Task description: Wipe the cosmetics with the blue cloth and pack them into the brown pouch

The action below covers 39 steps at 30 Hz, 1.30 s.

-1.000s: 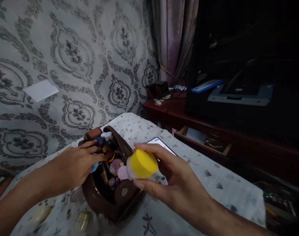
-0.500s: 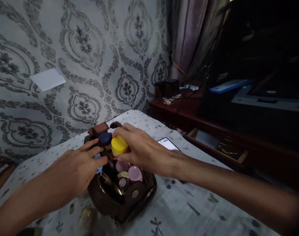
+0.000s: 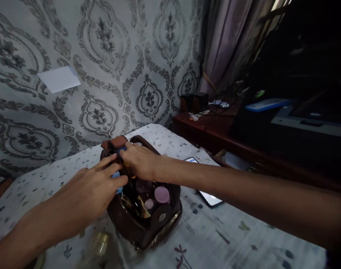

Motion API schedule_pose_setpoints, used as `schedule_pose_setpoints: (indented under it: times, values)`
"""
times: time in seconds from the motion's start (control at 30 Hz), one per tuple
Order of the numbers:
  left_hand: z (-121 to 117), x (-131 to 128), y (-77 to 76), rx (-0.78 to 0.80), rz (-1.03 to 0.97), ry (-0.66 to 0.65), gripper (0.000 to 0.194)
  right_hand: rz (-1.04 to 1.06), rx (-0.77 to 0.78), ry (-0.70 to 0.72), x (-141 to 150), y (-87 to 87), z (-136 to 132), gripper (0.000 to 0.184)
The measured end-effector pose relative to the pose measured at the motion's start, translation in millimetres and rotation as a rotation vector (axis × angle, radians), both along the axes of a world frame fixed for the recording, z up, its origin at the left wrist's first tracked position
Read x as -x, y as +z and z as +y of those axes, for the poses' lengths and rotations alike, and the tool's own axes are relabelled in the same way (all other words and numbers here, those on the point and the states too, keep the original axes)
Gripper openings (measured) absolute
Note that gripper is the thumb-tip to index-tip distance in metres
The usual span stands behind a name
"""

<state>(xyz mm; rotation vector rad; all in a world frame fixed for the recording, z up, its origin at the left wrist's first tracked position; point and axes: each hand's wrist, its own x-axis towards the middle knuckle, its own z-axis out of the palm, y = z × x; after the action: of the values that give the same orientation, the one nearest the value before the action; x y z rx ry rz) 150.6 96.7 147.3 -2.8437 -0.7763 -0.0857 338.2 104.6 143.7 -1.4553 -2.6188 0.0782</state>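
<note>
A dark brown handbag (image 3: 131, 231) stands unzipped on the bed, filled with several containers. My left hand (image 3: 89, 190) is at its left rim, fingers hooked over the edge beside a light blue item (image 3: 117, 178). Inside the bag's far half, my right hand (image 3: 142, 161) is closed around a container with a yellow cap (image 3: 126, 164), which it mostly covers. Against its fingertips is a dark blue lid (image 3: 120, 150). Nearer me in the bag sit a pink-lidded jar (image 3: 162, 195), a smaller pink cap (image 3: 149, 204) and gold-coloured pieces.
A small gold-capped jar (image 3: 101, 243) lies on the patterned bedsheet (image 3: 221, 228) left of the bag. Partly under my right forearm is a lit phone (image 3: 211, 198). A reddish-brown desk (image 3: 212, 125) with a part-open drawer (image 3: 234, 160) stands right of the bed.
My right hand has moved lower into the bag with the yellow-capped container, now mostly hidden. My left hand stays at the rim. The view has shifted slightly.
</note>
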Motion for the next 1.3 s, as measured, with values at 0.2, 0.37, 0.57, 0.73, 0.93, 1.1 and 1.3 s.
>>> schedule_pose_setpoints:
  times: [0.2, 0.37, 0.57, 0.73, 0.93, 1.1, 1.3]
  values:
    - [1.0, 4.0, -4.9, 0.001, 0.022, -0.002, 0.033, -0.049, -0.004, -0.010, 2.6, -1.9, 5.0, 0.028]
    - [0.8, 5.4, -5.3, -0.012, 0.045, 0.008, 0.033, -0.136, 0.001, 0.002, -1.8, -1.1, 2.7, 0.024]
    - [-1.0, 3.9, -3.5, -0.024, 0.054, 0.003, 0.036, -0.181, -0.105, 0.011, 6.7, -17.0, 12.4, 0.020]
    - [-2.2, 3.6, -1.9, -0.007, 0.052, 0.020, 0.033, -0.159, -0.113, 0.015, 5.8, -15.7, 12.8, 0.023]
    - [-2.0, 3.9, 0.5, -0.009, 0.047, 0.001, 0.039, 0.146, -0.137, 0.055, -19.6, 14.1, -8.7, 0.022]
    - [2.1, 5.5, -1.3, -0.026, 0.042, -0.021, 0.047, 0.381, -0.241, -0.023, -41.1, 21.9, -41.5, 0.015]
    - [1.0, 3.6, 1.3, 0.022, -0.011, 0.028, 0.054, 0.543, -0.256, -0.060, -53.2, 12.8, -87.0, 0.015]
